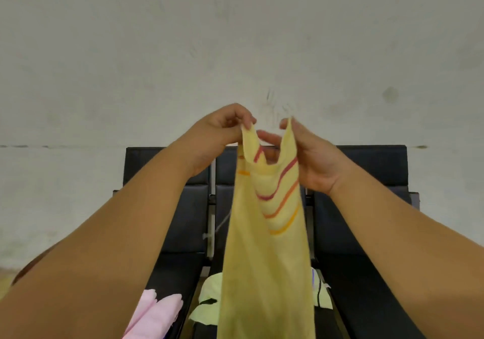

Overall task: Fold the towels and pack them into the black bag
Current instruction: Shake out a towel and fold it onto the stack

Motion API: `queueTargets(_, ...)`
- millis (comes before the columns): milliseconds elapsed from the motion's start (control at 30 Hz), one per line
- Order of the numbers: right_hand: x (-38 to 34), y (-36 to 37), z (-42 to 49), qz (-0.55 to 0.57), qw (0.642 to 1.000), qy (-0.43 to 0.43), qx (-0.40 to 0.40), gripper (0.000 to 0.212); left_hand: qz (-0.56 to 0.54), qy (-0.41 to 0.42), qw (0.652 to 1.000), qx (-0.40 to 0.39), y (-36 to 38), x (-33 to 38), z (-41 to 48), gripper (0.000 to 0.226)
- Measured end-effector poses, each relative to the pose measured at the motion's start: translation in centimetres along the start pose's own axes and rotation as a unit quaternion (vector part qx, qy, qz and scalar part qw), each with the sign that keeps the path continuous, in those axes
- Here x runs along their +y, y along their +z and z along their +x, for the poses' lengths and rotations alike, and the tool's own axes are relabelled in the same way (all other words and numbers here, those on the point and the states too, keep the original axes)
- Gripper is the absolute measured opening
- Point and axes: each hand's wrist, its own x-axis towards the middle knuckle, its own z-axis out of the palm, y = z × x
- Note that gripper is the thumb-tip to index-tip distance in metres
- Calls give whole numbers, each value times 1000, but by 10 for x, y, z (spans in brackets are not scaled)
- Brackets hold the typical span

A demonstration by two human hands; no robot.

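Folding step: my left hand (pixel 222 130) and right hand (pixel 313 161) pinch top corners of the yellow striped towel (pixel 264 254) mid-frame; next, I'd match edges.

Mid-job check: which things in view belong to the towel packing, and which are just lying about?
Job: yellow striped towel, pinched by left hand and right hand; pink towel; pale green cloth.
Lying about: row of black seats; grey wall. No black bag shows.

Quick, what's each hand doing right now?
Left hand: pinching a top corner of the yellow towel.
Right hand: pinching the other top corner.
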Motion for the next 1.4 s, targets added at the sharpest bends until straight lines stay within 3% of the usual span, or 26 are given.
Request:
queueTargets(100,13,4,7,-43,997,29,-49,28,13,-29,999,-31,14,4,0,7)
queueTargets(233,19,5,9,-38,998,30,-42,32,13,-55,998,-37,15,2,1,8)
queueTargets(367,19,6,12,-36,999,-11,1,31,-23,-79,997,1,11,-4,1,11)
queueTargets(467,19,4,17,-59,996,-33,56,32,-79,-178,979,55,14,-6,-1,26)
queueTargets(567,19,3,20,-81,988,-48,118,29,53,-239,969,-34,8,-16,-8,51)
queueTargets(667,17,-2,23,-114,976,-67,172,21,185,-246,946,-105,-2,-27,-18,31)
queueTargets(733,15,-6,23,-146,969,-73,186,18,182,-242,945,-120,-4,-33,-22,16)
queueTargets(933,9,-11,17,-243,938,-103,223,12,-37,-240,970,13,-1,-40,-13,9)
queueTargets(1167,-6,-18,6,-346,890,-152,254,13,-12,-131,978,164,0,-36,-4,14)
queueTargets(1300,-9,-21,5,-392,875,-155,238,16,-25,-121,973,195,1,-31,1,16)
queueTargets(1400,-11,-23,6,-421,869,-144,219,33,-36,-115,974,195,-1,-26,1,18)
